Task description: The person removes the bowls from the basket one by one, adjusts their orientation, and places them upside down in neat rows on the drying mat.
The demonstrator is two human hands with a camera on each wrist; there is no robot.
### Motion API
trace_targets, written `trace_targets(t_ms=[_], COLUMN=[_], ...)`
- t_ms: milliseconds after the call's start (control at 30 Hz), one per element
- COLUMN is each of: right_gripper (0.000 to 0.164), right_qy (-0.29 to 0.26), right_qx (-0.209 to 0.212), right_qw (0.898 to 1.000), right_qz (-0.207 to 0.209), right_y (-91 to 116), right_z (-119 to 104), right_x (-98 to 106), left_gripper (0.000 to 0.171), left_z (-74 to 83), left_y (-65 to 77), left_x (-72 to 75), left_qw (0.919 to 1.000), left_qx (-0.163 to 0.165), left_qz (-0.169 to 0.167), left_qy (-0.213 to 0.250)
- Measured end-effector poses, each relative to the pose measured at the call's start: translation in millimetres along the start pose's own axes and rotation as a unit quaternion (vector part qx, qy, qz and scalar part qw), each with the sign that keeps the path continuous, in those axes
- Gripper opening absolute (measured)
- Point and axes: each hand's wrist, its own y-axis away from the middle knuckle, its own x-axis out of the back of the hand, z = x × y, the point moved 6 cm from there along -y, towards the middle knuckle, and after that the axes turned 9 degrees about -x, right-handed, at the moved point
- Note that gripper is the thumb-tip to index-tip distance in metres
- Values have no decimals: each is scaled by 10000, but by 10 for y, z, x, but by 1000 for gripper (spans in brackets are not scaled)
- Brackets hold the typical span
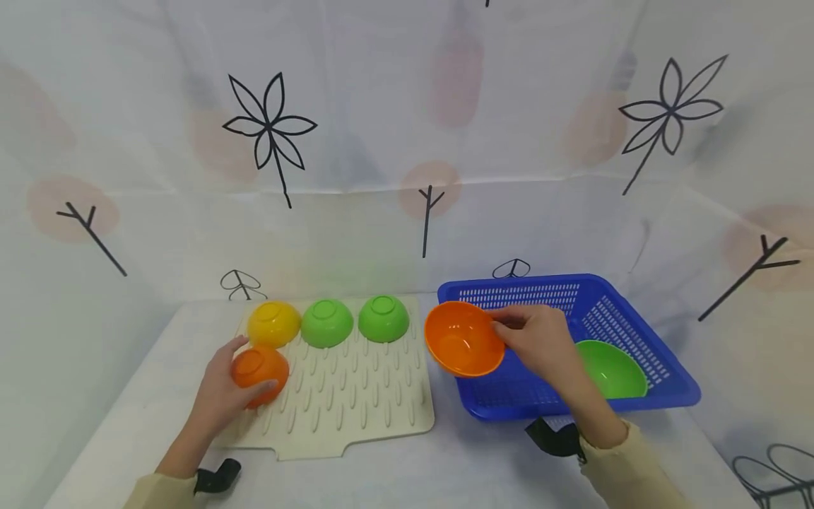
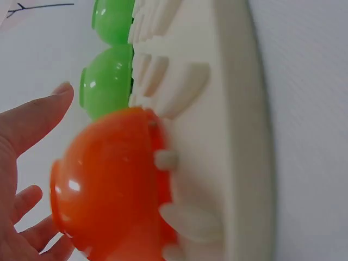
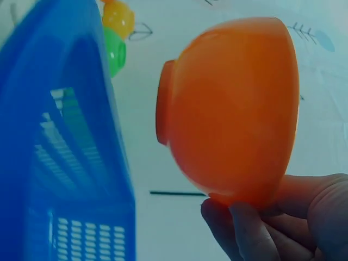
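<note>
An orange bowl (image 1: pixel 463 341) is held up beside the basket, its inside toward the head camera. My right hand (image 1: pixel 534 343) pinches its rim between thumb and fingers; the right wrist view shows the bowl's outside and foot. Another orange bowl (image 1: pixel 261 371) stands tilted, foot to the left, on the cream drying rack (image 1: pixel 356 417). Around that bowl my left hand (image 1: pixel 219 389) is spread, and in the left wrist view the thumb (image 2: pixel 46 114) stands apart from it. A yellow bowl (image 1: pixel 273 325) and two green bowls, one in the middle (image 1: pixel 326 324) and one at right (image 1: pixel 384 319), line the rack's back.
A blue perforated basket (image 1: pixel 509 410) stands right of the rack, with a green bowl (image 1: pixel 612 371) inside it. A white cloth (image 1: pixel 381 481) covers the table. Behind hangs a patterned white curtain (image 1: pixel 369 141).
</note>
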Motion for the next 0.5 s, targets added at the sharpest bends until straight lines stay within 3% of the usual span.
trace_targets(t_ms=[267, 500], right_gripper=[17, 14], right_qy=[-337, -645], right_qx=[41, 18], right_qw=[9994, 9977], right_qz=[4, -194], right_y=[44, 52], right_z=[-117, -227], right_x=[-346, -623], left_gripper=[92, 94], left_z=[433, 892], left_y=[-28, 17], left_x=[-6, -174], left_qw=[9934, 9805], left_qx=[-1050, -1927], left_qz=[457, 374], left_qy=[-10, 117])
